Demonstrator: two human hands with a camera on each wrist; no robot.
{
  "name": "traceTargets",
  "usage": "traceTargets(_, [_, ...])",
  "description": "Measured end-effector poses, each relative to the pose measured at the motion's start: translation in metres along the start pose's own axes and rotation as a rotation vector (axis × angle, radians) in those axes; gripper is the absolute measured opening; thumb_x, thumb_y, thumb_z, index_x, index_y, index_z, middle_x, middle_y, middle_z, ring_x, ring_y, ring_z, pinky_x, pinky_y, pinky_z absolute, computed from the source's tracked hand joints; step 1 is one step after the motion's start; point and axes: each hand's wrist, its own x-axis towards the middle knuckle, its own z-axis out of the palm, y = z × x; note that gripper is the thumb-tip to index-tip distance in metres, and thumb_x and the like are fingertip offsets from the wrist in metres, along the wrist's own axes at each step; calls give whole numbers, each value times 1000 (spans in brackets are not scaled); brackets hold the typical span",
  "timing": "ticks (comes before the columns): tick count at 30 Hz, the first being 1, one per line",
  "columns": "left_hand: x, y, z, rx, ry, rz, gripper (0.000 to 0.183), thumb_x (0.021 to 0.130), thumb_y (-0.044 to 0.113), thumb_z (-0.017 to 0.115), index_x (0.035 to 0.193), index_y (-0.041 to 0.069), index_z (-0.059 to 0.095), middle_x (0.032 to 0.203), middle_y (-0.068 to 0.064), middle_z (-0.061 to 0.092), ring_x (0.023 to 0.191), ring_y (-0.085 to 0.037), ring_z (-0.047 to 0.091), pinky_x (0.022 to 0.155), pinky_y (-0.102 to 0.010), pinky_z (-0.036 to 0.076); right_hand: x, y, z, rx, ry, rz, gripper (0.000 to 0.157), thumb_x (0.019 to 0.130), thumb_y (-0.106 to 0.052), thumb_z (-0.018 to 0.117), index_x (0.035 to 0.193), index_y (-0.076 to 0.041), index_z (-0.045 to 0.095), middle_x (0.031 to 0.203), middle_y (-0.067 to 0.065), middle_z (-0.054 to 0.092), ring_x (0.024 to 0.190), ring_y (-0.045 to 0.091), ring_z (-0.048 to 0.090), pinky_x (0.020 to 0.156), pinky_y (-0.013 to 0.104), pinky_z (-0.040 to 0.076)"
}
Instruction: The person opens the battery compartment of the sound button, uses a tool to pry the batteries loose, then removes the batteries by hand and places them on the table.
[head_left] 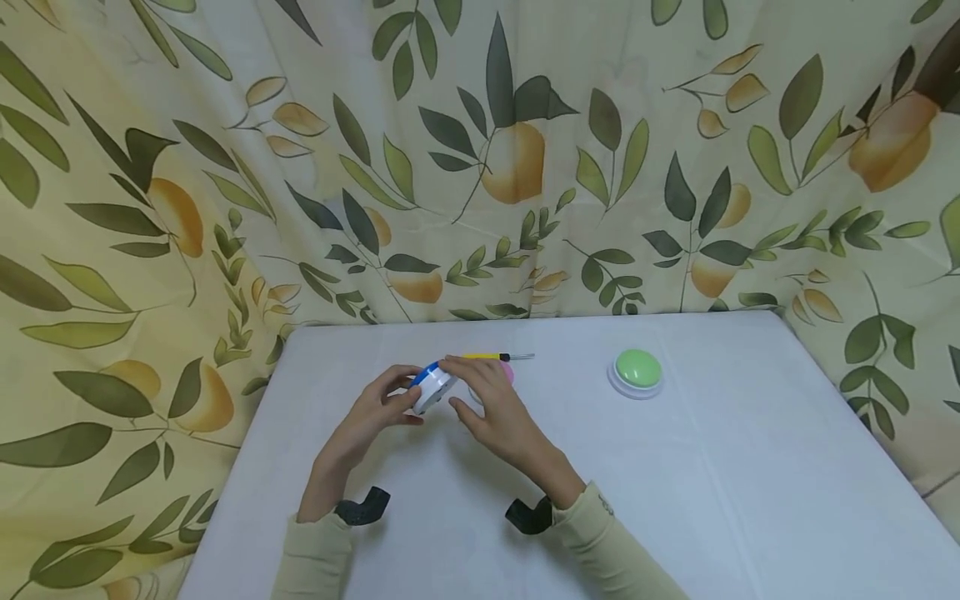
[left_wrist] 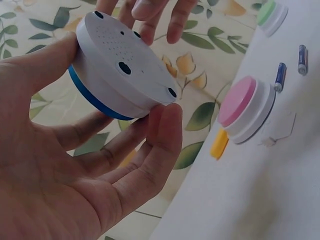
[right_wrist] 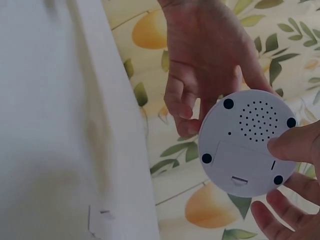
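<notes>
My left hand (head_left: 375, 408) grips a round white push button with a blue top (head_left: 433, 388) by its rim, between thumb and fingers. The button is tilted, its underside turned towards me. That underside (right_wrist: 230, 150) shows dark round feet, a patch of small holes and a battery cover. My right hand (head_left: 498, 412) is at the button's far edge with its fingers extended. In the head view its thumb stands apart from the button; in the right wrist view the thumb (right_wrist: 295, 145) overlaps the underside, and contact there is unclear.
Behind the hands are a pink-topped button (left_wrist: 237, 102) and a yellow-handled screwdriver (head_left: 483, 357). Two blue batteries (left_wrist: 280, 77) lie near the pink button, with a small white piece (left_wrist: 270, 141) in front. A green-topped button (head_left: 637, 369) sits farther right, before a leaf-patterned curtain (head_left: 480, 167).
</notes>
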Motion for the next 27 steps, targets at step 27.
traceTargets(27, [4, -5, -1, -16, -15, -1, 48, 104, 37, 63, 145, 15, 51, 139, -20, 52, 114, -33, 65, 93, -51, 62, 1, 1, 1, 12, -4, 22, 55, 96, -7, 74, 147, -20, 57, 152, 5, 58, 135, 27, 50, 98, 46, 57])
